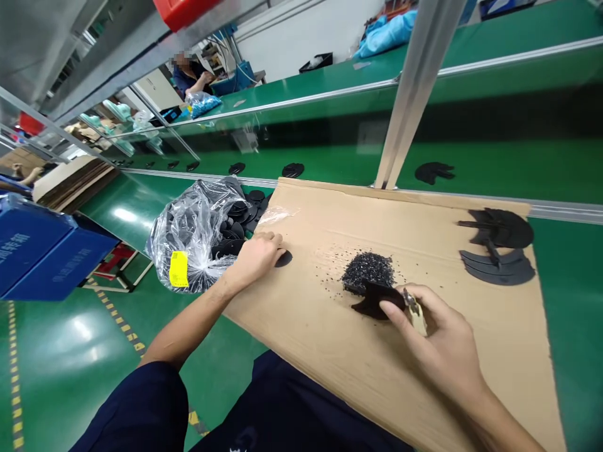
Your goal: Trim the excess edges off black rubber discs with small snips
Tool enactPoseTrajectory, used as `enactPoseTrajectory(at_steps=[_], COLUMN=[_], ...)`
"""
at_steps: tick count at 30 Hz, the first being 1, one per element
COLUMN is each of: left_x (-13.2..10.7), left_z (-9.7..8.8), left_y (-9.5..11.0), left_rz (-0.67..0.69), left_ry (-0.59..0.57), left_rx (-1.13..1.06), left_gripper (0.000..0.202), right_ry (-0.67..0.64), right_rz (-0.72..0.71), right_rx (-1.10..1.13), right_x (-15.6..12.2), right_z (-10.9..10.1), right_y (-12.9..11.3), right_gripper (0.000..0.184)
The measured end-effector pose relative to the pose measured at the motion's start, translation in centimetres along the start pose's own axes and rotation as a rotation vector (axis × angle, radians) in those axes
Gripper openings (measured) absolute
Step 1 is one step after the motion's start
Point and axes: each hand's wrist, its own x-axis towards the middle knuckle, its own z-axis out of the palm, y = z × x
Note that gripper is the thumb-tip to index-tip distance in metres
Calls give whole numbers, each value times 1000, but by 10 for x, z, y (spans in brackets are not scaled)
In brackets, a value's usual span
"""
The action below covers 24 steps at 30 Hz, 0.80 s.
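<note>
My left hand [257,254] rests palm down on a flat black disc-shaped part [284,258] at the left edge of a brown cardboard sheet [424,351], fingers curled over it. My right hand [436,339] pinches another flat black part [374,300] together with a small tool [415,309] I cannot make out clearly. Just beyond that part lies a heap of black trimmings [368,270]. A clear plastic bag [195,235] full of the same black parts lies by my left hand.
Stacked finished black parts [499,245] sit at the cardboard's far right. A green conveyor [330,157] behind carries single black parts [433,171]. A metal post [409,100] rises at the cardboard's far edge. Blue boxes [42,251] stand left; another person [191,72] works far off.
</note>
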Motion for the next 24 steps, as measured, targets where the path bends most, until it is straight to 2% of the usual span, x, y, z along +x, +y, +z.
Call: enactPoseTrajectory(at_steps=[3,6,8,12,14,16,19,21,24], left_x=[5,6,4,-5,-7,-7,-6,-6,-8], left_z=[10,14,11,-3,-5,0,12,20,27], left_y=[-11,-3,10,50,71,89,104,106,106], left_rz=[36,91,189,535,653,732,759,716,623], left_ry=[-19,10,86,358,443,475,458,419,402], left_rx=[-50,-142,-335,-862,-967,-990,-956,-963,-1012], left_gripper=[10,8,11,18,15,16,21,21,8], right_ry=[18,8,4,11,12,11,18,44,67], right_rz=[117,213,276,404,462,508,533,536,540], right_rx=[97,191,260,388,445,484,503,495,478], right_x=[3,5,6,4,3,1,1,1,0], right_z=[-1,-3,-3,-2,-1,0,0,0,0], right_y=[-3,-6,-5,0,1,2,1,0,-1], right_gripper=[22,28,31,36,38,39,39,39,38])
